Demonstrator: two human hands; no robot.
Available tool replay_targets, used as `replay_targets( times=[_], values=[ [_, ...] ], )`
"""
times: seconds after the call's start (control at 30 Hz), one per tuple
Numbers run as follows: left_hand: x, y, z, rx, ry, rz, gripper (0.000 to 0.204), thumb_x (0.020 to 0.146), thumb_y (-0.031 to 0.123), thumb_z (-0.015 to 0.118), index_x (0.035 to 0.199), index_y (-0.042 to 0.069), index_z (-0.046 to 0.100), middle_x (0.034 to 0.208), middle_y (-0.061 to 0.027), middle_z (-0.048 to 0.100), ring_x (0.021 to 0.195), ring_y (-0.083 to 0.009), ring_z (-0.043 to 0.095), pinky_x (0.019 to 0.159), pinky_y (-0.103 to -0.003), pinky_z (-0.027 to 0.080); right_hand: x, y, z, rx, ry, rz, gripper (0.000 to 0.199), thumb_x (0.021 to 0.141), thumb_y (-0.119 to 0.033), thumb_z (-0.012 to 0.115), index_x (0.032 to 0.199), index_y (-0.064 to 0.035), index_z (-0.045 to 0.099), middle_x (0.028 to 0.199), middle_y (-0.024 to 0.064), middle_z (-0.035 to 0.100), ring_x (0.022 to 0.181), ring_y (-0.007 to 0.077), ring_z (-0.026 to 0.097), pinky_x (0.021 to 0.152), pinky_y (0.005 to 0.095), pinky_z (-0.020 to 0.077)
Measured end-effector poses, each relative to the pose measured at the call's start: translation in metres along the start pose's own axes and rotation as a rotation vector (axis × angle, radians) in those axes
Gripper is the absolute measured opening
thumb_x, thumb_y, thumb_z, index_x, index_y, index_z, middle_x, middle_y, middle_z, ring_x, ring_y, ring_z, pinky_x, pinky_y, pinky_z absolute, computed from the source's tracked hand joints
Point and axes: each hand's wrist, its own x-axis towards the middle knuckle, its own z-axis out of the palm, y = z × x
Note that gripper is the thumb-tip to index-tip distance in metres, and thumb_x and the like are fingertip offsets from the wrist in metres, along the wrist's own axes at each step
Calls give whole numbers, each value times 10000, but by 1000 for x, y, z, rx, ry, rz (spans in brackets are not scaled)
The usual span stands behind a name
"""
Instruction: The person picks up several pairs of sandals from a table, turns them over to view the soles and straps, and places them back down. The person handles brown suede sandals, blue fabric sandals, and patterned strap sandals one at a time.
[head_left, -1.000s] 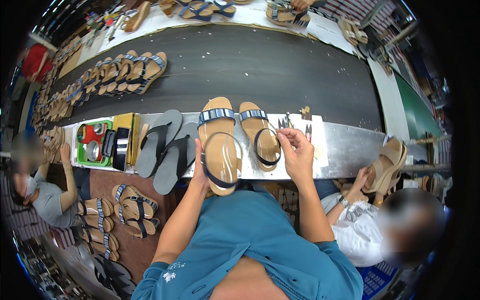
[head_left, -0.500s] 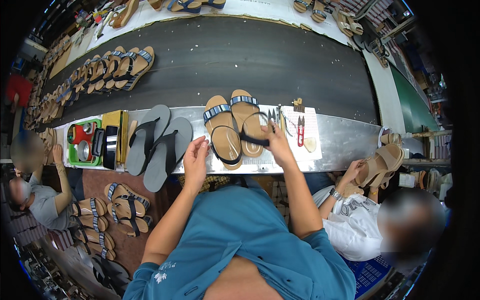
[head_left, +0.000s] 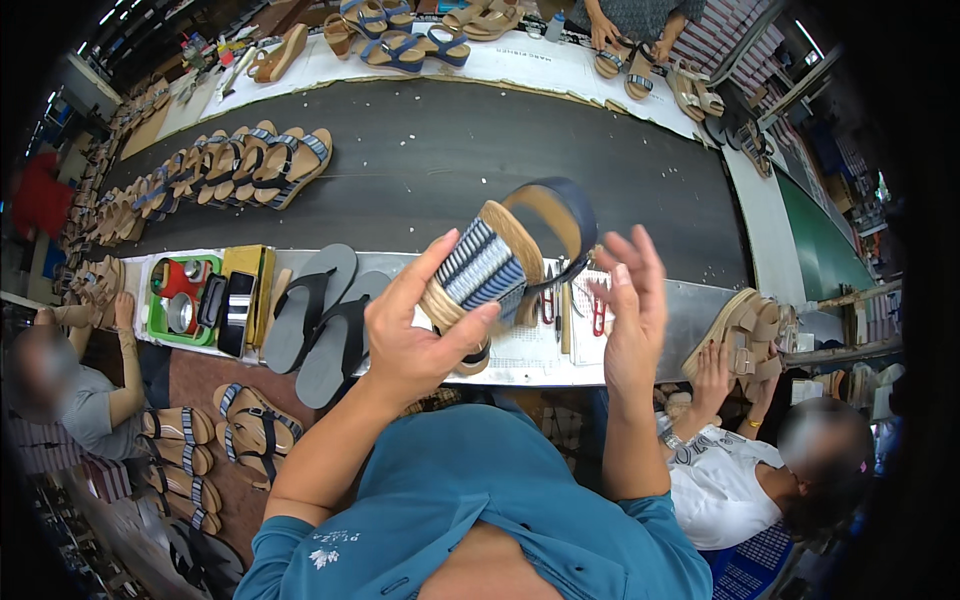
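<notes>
My left hand (head_left: pixel 415 330) grips a wedge sandal (head_left: pixel 485 265), holding it up over the bench with its heel turned toward me. Blue, white and black striped fabric covers the heel, and a dark blue strap loops above the tan footbed. To its right my right hand (head_left: pixel 635 310) is raised, fingers apart and slightly blurred, close to the loose strap with nothing visibly in it. Below the held sandal, part of its companion shows on the metal bench, mostly hidden by my left hand. Red-handled snips (head_left: pixel 599 315) lie on white paper behind my right hand.
Grey flip-flops (head_left: pixel 335 350) with black straps lie left of my left hand, beside a yellow box (head_left: pixel 262 285) and a green tray (head_left: pixel 155 320). Striped sandals (head_left: pixel 285 165) line the dark belt (head_left: pixel 420 150). Co-workers sit at both sides; another person's hands (head_left: pixel 605 35) are across the belt.
One sandal has been lifted off the bench and turned heel toward me, now in my left hand. My right hand has let go of the strap and opened. The view has tilted up.
</notes>
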Motion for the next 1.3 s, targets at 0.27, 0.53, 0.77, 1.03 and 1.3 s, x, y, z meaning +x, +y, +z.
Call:
replay_targets(
  times=[0.27,0.53,0.77,1.03,1.3],
  values=[
    [-9,24,-4,-385,-52,-259,432,856,67,700,1244,-71,568,1018,-133,703,889,-132,672,801,-267,547,8,-33,13,-237,-456,-322,484,855,-87,705,1298,27,547,1086,142,681,1007,180,616,936,327,466],
    [-20,15,-14,-502,-54,-343,452,850,61,707,1258,-69,561,1060,-133,692,923,-135,662,838,-270,536,-6,-29,25,89,-483,86,477,899,-121,680,1312,63,528,1125,173,671,876,104,625,786,255,529],
    [-15,26,-16,-287,-81,-179,549,790,104,788,1267,-52,563,1098,-141,685,973,-160,664,857,-294,531,-6,-40,23,19,-482,-8,417,900,-178,692,1227,64,599,1074,166,683,872,120,635,766,250,524],
    [2,36,5,-1037,37,-257,888,865,540,575,1484,-3,243,1445,-201,427,1300,-281,478,1056,-401,414,-7,-51,16,-521,-285,-884,249,854,-226,714,1032,-51,715,901,44,730,744,142,666,950,378,400],
    [-12,12,-13,-1067,-22,-948,505,970,212,551,1409,70,344,1180,-63,570,1048,-151,605,885,-354,514,-31,-10,18,-491,-408,-683,264,823,-192,729,1048,-56,703,969,48,727,763,175,658,1040,438,338]
  ],
)
